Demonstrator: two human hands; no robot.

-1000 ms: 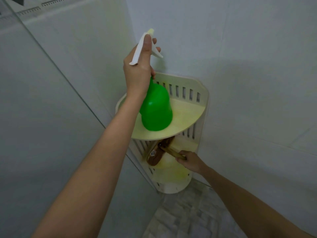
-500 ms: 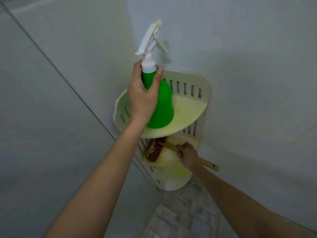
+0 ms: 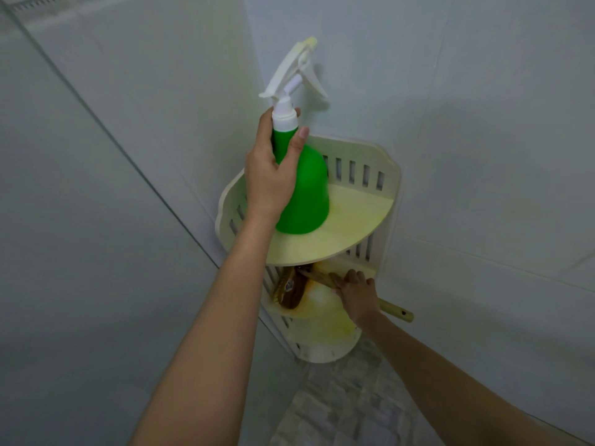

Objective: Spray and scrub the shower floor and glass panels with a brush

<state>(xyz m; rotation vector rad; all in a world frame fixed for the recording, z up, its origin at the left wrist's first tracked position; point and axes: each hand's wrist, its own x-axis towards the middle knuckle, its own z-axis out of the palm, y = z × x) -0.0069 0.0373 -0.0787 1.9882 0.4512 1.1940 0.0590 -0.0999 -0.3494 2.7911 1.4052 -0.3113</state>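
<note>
1. Left hand [image 3: 269, 175]: thumb and fingers wrapped round the green neck of the spray bottle [image 3: 306, 194], just under its white collar. Firm hold, thumb tip on the front of the neck.
2. Spray bottle: upright, slightly tilted, over the top tier of the corner shelf [image 3: 363, 233]. Base is at tier level; cannot tell if it touches. The white trigger head is above the shelf's back rail, nozzle pointing up toward the corner.
3. Right hand [image 3: 355, 292]: fingers curled round the wooden handle of the brush [image 3: 394, 309], at the front edge of the shelf's middle tier, under the top tier.
4. Brush: brown head lies inside the middle tier, toward the shelf's left side. Handle end sticks out past the hand, beyond the shelf's right edge.
5. Corner shelf: cream, slotted sides, three tiers, fixed in the wall corner.
6. Shower floor [image 3: 347, 403]: grey patterned tiles, below the shelf's bottom tier.
7. Both forearms reach up to the shelf from the bottom of the view.
</note>
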